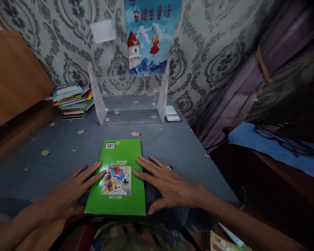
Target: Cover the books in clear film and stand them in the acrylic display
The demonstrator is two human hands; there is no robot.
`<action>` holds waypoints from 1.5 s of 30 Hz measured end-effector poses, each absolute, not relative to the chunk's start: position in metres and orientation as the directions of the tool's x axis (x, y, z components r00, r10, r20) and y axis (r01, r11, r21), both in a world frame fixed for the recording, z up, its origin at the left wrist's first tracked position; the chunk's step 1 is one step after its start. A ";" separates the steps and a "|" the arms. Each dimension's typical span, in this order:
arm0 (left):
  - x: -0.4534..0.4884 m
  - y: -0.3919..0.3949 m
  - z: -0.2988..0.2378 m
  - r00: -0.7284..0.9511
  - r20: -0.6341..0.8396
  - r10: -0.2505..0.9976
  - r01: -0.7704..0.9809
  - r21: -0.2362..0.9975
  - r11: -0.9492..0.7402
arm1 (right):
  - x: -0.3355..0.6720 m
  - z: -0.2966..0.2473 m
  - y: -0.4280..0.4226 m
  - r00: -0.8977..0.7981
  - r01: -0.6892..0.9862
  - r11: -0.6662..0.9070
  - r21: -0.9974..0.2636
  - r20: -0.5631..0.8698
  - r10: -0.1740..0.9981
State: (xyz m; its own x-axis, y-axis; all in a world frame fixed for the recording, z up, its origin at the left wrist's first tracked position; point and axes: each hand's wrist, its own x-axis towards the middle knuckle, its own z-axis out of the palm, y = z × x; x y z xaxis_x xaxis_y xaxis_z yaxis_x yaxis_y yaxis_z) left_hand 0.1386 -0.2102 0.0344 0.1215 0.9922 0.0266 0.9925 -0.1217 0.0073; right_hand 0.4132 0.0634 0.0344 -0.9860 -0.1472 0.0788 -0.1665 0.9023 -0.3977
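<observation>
Green Book Bracketed by Two Hands

A green book (117,177) lay flat on a cloth-covered bench (188,146), near the edge closest to the person. Its barcode sat at the far end, and its lettering appeared upside down from the person's side. The left hand (78,184) rested at the book's left edge, fingers extended and apart, tips on the cover. The right hand (167,184) reached in from the opposite side, fingers spread, with fingertips at the right edge and the thumb low beside the near corner. Neither hand was clamped on the book. Beyond it stood a clear plastic rack (133,116), with a stack of books (73,99) just to its left. A blue picture panel (154,38) bearing red Chinese characters rose behind, against patterned wallpaper (211,59). At right, eyeglasses (267,132) lay on a blue cloth (246,139), near a tied purple curtain (238,80).
</observation>
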 end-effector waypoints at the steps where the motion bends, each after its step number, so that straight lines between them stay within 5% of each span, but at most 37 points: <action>1: 0.142 -0.210 0.028 0.089 0.052 0.995 0.996 -0.002 -0.089 | 0.414 0.033 0.062 -0.985 -0.174 0.903 -0.392 0.078 -0.156; 6: 0.152 -0.208 0.011 0.055 0.167 0.984 0.998 -0.018 -0.053 | 0.416 0.024 0.044 -0.990 -0.129 0.938 -0.321 0.102 -0.101; 10: 0.157 -0.212 0.018 0.087 0.243 0.966 0.991 0.082 -0.110 | 0.423 0.015 0.027 -0.980 -0.104 0.956 -0.274 0.193 -0.051; 18: 0.160 -0.179 0.068 -0.111 0.298 0.948 0.808 0.583 -0.089 | 0.420 0.044 0.046 -0.764 -0.285 0.879 -0.382 0.645 0.033; 21: 0.151 -0.139 0.084 -0.278 0.368 0.887 0.616 0.777 -0.129 | 0.393 0.062 0.062 -0.700 -0.270 0.802 -0.532 0.681 0.216; 26: 0.129 -0.065 0.084 -0.678 0.339 0.652 0.232 0.941 -0.248 | 0.342 0.057 0.086 -0.635 -0.234 0.591 -0.772 0.581 0.508; 35: 0.114 -0.007 0.064 -0.621 0.072 0.781 -0.229 0.936 -0.268 | 0.304 0.016 0.119 -0.678 -0.214 0.267 -0.940 0.340 0.652; 45: 0.105 -0.007 0.048 -0.588 -0.055 0.807 -0.376 0.902 -0.213 | 0.302 0.013 0.123 -0.704 -0.160 0.267 -0.950 0.300 0.644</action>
